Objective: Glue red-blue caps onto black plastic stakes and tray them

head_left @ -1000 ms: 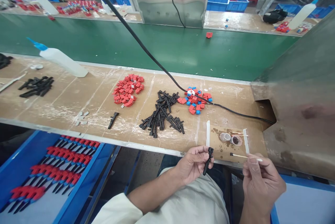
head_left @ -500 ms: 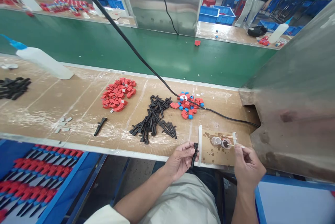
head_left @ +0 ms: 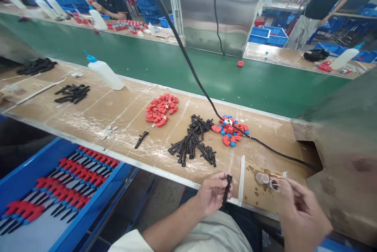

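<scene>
My left hand (head_left: 212, 194) is closed on a black plastic part (head_left: 227, 191), holding it upright between thumb and fingers at the table's front edge. To the right, my right hand (head_left: 303, 212) pinches a thin stick (head_left: 276, 184), whose far end reaches into a small cup of dark liquid (head_left: 273, 183). A second small clear cup (head_left: 262, 178) touches that one on the left. Past my left hand lies a pile of black plastic parts (head_left: 191, 140), with red and blue pieces (head_left: 231, 130) at its right.
A black cable (head_left: 194, 71) crosses above the table and runs to the metal panel (head_left: 347, 142) at right. Left are red pieces (head_left: 161, 110), a squeeze bottle (head_left: 106, 74) and a blue tray (head_left: 55, 220) of assembled pieces. Other people are beyond the green belt (head_left: 188, 71).
The view has swung up and left, so the table sits lower and further right. My right hand looks larger and nearer. Both hands keep their holds.
</scene>
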Tool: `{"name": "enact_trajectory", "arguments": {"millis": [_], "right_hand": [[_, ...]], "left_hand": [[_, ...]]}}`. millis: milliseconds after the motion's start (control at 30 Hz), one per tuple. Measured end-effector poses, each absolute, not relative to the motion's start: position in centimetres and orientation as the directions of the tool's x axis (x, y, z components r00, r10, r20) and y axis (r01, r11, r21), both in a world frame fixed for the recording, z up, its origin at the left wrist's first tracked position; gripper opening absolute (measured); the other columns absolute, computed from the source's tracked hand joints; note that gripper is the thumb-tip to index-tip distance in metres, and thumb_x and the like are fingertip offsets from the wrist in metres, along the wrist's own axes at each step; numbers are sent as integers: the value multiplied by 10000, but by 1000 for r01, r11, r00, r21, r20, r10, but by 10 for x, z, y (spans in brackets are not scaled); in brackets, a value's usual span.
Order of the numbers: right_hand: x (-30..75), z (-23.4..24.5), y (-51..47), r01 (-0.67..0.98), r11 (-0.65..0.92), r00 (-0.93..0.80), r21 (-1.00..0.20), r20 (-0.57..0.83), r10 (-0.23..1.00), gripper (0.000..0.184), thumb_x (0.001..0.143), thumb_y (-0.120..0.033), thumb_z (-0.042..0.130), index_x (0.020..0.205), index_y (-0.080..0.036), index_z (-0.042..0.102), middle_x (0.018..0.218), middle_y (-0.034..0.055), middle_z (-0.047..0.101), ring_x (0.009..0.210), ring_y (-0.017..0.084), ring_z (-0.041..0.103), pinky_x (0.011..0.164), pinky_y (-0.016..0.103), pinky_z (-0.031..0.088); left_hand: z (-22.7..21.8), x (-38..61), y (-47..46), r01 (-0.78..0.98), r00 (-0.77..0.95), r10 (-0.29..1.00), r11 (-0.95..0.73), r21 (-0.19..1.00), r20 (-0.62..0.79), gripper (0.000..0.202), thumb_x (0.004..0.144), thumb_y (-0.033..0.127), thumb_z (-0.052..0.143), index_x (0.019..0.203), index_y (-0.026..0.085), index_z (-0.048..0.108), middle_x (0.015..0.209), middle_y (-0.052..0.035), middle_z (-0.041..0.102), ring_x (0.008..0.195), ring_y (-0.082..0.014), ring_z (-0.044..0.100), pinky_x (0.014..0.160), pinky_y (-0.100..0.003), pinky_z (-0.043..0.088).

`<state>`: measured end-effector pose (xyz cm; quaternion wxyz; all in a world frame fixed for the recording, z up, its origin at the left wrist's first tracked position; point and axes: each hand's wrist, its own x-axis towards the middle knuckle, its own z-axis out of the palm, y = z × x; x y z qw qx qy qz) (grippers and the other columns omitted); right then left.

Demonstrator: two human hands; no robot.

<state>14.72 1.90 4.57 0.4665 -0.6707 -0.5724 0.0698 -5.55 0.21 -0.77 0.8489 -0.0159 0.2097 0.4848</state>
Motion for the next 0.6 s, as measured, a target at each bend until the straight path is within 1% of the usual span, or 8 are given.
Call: {"name": "enact_trajectory", "arguments": {"millis": [67,100,167,200,267,367,533,600], "right_hand": [[118,46,40,761,254,29,-597,422,906,301,951,-487,640,957,-206,750,777,25,669,630,166,574,629,285,445],[101,45,52,780,319,-108,-538,386,916,274,973,-445,598,988,-216,749,816,30,671,656,171,587,653,292,453],[68,40,79,863,338,-244,-375,277,930,231,971,-330,560,1084,-225,732,970,59,670,749,191,613,688,306,449],[53,37,92,881,335,-261,-334,247,933,212,959,-284,567,1085,-218,724,1045,76,658,791,198,618,687,305,437],[31,29,112,903,328,-276,-277,211,938,159,949,-239,577,1026,-195,709,1071,90,629,825,207,610,669,301,405],[15,21,125,915,327,-288,-237,184,940,101,954,-223,580,946,-174,669,1008,82,603,803,203,581,645,299,352],[22,17,112,920,331,-309,-210,130,942,144,956,-213,547,820,-192,586,930,62,575,747,193,534,624,308,296],[28,16,101,916,340,-325,-214,105,940,126,937,-199,543,813,-203,563,929,50,569,722,185,518,614,308,284]], "left_hand": [[-7,-61,1,-855,448,834,505,119,-322,296,569,136,838,793,111,646,645,-17,610,513,-70,576,375,-86,299],[-6,-65,0,-866,445,846,490,98,-294,281,579,136,825,795,112,647,647,-13,599,526,-70,577,372,-78,289],[-4,-71,-3,-888,423,871,453,74,-248,254,609,138,800,814,112,653,655,-11,585,541,-65,567,377,-64,285],[-4,-75,-4,-898,409,882,435,70,-235,244,624,138,789,827,113,657,660,-12,583,545,-63,563,381,-61,288],[-2,-82,-6,-911,382,896,407,71,-228,237,644,137,778,849,113,660,670,-15,582,549,-61,557,387,-59,294],[-1,-92,-6,-923,346,908,375,90,-235,250,641,141,785,850,111,652,676,-18,577,549,-64,555,381,-67,277],[-2,-100,-1,-935,279,931,319,152,-236,235,628,163,771,801,120,617,671,-18,563,536,-61,520,371,-93,233],[-3,-101,-1,-934,273,928,319,163,-252,237,629,174,768,804,123,617,673,-17,565,538,-64,522,373,-105,229]]}}
